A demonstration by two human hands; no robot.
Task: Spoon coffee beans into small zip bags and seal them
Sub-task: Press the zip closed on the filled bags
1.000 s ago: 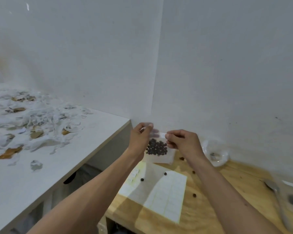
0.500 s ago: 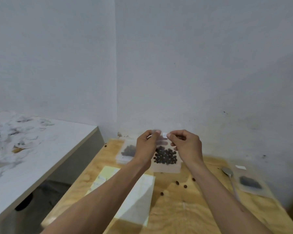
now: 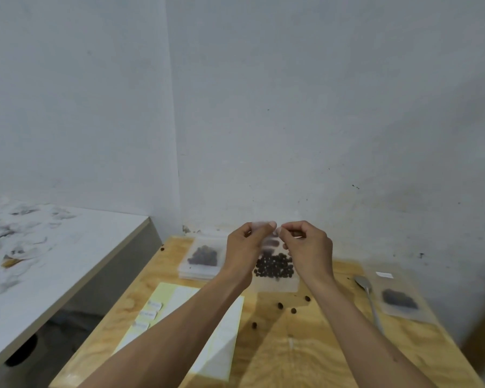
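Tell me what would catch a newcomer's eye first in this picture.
Both hands, left and right, pinch the top edge of a small clear zip bag of dark coffee beans, held up over the pale plywood table. Loose brown beans lie scattered below it, and a grey metal spoon rests to the right.

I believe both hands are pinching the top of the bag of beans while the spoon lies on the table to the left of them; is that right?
Not quite: the spoon lies to the right of the hands, not the left, as the head view shows. The rest holds: the left hand and right hand both pinch the top of the bag of beans above the table.
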